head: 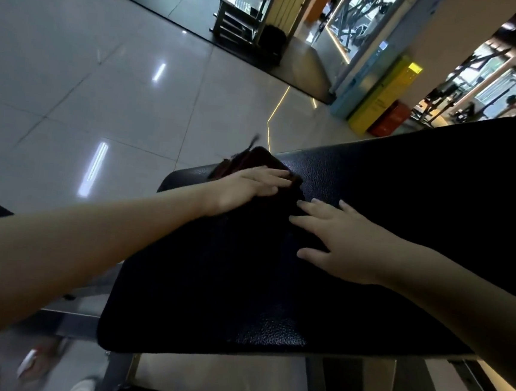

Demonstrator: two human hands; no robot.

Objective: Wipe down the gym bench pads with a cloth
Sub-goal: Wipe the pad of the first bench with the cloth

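Observation:
A black padded gym bench (273, 290) runs from the lower middle toward the upper right. On its far left corner lies a dark reddish cloth (262, 161). My left hand (248, 189) presses flat on the cloth with straight fingers. Just right of the cloth, my right hand (337, 236) rests on the bare pad with its fingers spread. Part of the cloth is hidden under my left hand.
The bench's metal frame (311, 387) shows below the pad. Glossy tiled floor (89, 71) lies to the left. Yellow, blue and red boxes (380, 97) stand at the back right, with a rack (238, 16) and gym machines behind. Shoes (39, 360) are at the lower left.

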